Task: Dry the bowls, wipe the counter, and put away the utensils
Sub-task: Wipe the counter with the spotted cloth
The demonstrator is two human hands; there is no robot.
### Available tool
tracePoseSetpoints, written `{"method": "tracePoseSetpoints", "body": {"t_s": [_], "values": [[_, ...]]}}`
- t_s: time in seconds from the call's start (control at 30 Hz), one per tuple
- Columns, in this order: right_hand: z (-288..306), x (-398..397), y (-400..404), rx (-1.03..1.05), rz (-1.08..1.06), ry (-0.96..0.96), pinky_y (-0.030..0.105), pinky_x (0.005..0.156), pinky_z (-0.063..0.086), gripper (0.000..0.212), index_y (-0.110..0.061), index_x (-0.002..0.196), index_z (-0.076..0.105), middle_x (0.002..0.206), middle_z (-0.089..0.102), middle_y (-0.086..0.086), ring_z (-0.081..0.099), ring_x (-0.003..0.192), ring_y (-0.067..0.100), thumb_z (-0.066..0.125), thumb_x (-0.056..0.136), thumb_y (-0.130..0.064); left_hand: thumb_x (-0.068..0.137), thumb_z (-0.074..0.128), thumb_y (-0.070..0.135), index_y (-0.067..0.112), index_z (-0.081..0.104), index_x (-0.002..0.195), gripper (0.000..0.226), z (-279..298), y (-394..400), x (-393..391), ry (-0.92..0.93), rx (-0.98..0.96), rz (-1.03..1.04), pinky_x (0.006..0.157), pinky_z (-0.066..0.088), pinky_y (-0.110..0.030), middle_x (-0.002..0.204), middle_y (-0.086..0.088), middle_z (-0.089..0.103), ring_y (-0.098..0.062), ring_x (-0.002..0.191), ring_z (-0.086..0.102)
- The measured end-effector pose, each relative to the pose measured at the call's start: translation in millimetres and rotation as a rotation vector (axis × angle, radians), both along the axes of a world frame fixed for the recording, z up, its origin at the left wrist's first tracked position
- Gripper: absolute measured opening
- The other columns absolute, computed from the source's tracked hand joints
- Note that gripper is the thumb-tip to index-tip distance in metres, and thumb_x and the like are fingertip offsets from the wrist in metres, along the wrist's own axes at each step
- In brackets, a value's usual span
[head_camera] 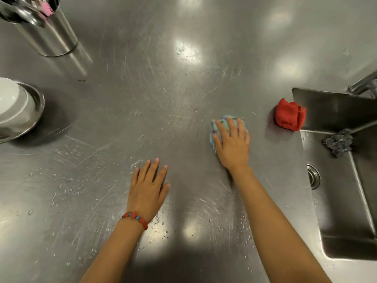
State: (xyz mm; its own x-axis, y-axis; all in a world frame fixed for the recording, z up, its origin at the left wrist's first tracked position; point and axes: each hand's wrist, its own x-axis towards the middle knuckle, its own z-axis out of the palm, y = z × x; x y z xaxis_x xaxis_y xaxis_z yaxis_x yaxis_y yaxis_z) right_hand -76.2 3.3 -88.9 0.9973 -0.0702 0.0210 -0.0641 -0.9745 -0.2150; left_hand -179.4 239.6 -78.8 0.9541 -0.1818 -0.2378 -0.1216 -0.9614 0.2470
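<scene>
Our right hand (232,145) presses the cloth (213,130), left hand (148,190) rests, fingers straight — a wide sweep may knock the red rag (289,116) into the sink (344,211).

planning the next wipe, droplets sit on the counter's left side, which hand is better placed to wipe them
Right, probably: the right hand presses the light blue cloth on the steel counter. The left hand lies nearer the droplets but rests bare, holding nothing.
</scene>
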Motion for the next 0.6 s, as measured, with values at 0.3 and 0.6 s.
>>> {"method": "tracePoseSetpoints", "body": {"t_s": [0.3, 0.6], "values": [[7.8, 16.7, -13.0, 0.028, -0.046, 0.039, 0.047, 0.116, 0.009, 0.046, -0.032, 0.142, 0.031, 0.155, 0.023, 0.003, 0.008, 0.144, 0.028, 0.035, 0.097, -0.040, 0.090, 0.051, 0.034, 0.014, 0.039, 0.137, 0.051, 3.5, 0.9, 0.8, -0.022, -0.035, -0.002, 0.113, 0.015, -0.047, 0.148, -0.013, 0.033, -0.034, 0.138, 0.026], [12.2, 45.8, -42.3, 0.019, -0.086, -0.001, 0.046, 0.115, 0.015, 0.044, -0.026, 0.139, 0.038, 0.151, 0.029, 0.007, 0.014, 0.142, 0.032, 0.038, 0.097, -0.035, 0.088, 0.038, 0.040, 0.008, 0.062, 0.116, 0.049, 10.9, 2.4, 1.0, -0.044, 0.030, -0.057, 0.091, 0.042, -0.057, 0.124, -0.019, 0.060, -0.040, 0.113, 0.056]]}}
